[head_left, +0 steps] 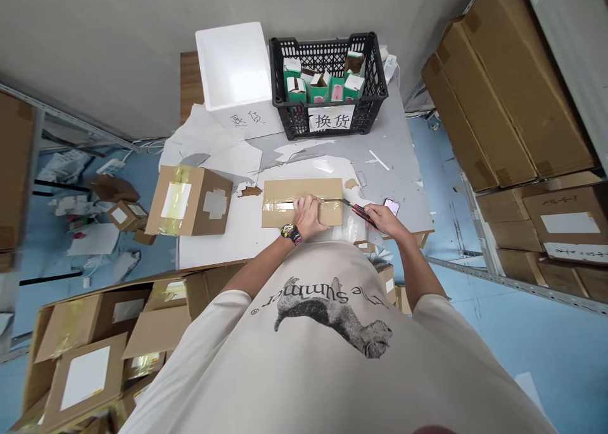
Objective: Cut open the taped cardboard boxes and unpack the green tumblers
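Note:
A taped cardboard box [280, 217] lies flat on the table in front of me. My left hand [308, 217], with a watch on its wrist, grips the box from above. Its fingers are bent over the taped seam and its thumb reaches toward the near edge. In my right hand [382, 220] is a red-and-black utility knife [360, 211], held at the box's right end. The knife's tip points left along the seam. Clear tape covers the seam. Left of this box stands a taller taped carton [216, 209] with white labels.
A black crate [327, 114] with several green-and-white small boxes stands at the back, beside a white foam box [232, 73]. A phone [392, 206] lies near my right hand. Cartons [85, 377] fill the lower left; stacked cartons [503, 98] stand at right.

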Demonstrator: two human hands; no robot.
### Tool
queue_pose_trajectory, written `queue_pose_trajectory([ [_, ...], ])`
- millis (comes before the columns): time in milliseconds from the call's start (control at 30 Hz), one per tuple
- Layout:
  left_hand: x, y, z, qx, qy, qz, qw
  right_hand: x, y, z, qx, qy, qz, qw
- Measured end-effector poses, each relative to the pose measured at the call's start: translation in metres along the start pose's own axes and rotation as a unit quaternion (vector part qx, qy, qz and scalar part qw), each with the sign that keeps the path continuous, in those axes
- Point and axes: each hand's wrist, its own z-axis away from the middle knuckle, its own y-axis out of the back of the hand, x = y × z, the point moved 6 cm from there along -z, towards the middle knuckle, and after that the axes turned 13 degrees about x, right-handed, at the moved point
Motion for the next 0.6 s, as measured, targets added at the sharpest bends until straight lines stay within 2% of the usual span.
queue_pose_trajectory([
  [300,0.001,0.0,0.0,0.002,-0.008,0.004,1.0,0.009,0.006,0.004,-0.064,-0.055,-0.042,0.996],
  [433,-0.001,-0.002,0.0,-0.004,-0.006,-0.001,1.0,-0.005,-0.003,-0.006,-0.049,-0.032,-0.021,0.998],
  [600,-0.002,-0.002,-0.002,0.0,-0.002,0.004,1.0,-0.022,-0.021,-0.006,-0.134,-0.027,-0.001,0.991],
])
